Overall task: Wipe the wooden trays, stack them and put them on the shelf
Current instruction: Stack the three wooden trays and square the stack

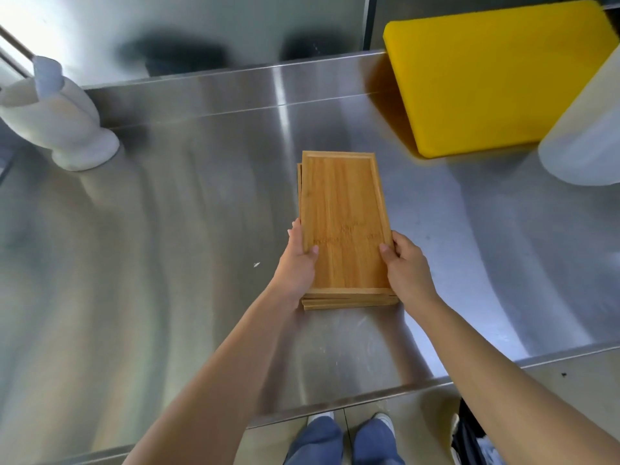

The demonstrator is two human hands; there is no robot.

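A stack of wooden trays (344, 209) lies lengthwise in the middle of the steel counter (167, 263), long side pointing away from me. The top tray shows its rimmed face with faint markings. My left hand (298, 263) grips the stack's left edge near its near end, thumb on top. My right hand (407, 266) grips the right edge the same way. Lower trays show at the near end and stick out slightly at the far left. No cloth is visible.
A yellow cutting board (496, 75) leans at the back right. Beside it stands a white plastic container (583, 139). At the back left sits a white holder (57, 129) with a stick in it. The counter's front edge (335, 402) runs just above my feet.
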